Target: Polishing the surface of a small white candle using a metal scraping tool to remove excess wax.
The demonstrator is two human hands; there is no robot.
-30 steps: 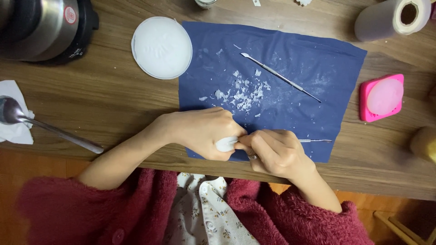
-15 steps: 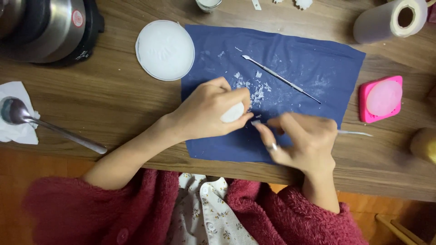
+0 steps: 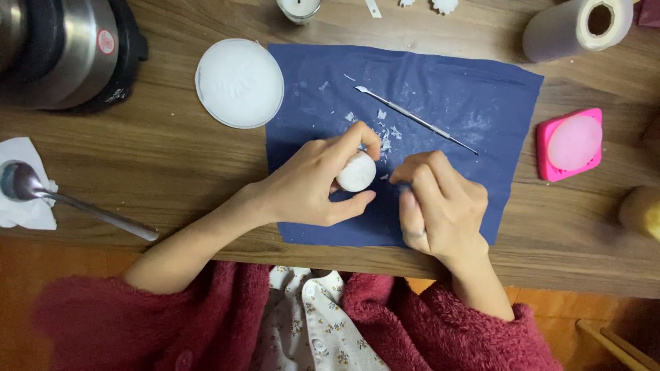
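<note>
The left hand (image 3: 313, 182) is curled around a small round white lump, like a ball of soap or wax (image 3: 356, 172), gripping it between the thumb below and the fingers above. The lump is held just over the middle of a dark blue cloth mat (image 3: 474, 103) spread on the brown wooden table (image 3: 158, 158). The right hand (image 3: 440, 206) is closed in a loose fist just beside the lump, with the thumb and forefinger pinched on something thin and dark whose tip points at the lump; what it is cannot be told, as the fingers hide most of it.

White shavings (image 3: 385, 134) lie scattered on the mat just above the two hands. A thin metal carving tool with a flat tip (image 3: 416, 128) lies slantwise on the mat beyond the shavings, apart from both hands. A round white lid or dish (image 3: 239, 82) sits on the table, touching the left edge of the mat. A pink square mould with a round pale pink piece in it (image 3: 569, 143) stands on the table to the right of the mat. At the far left a metal spoon (image 3: 69, 206) rests with its bowl on a white paper tissue (image 3: 24, 206). A black and steel pot (image 3: 62, 48) stands in the upper left corner, and a roll of white paper (image 3: 577, 27) lies in the upper right.
</note>
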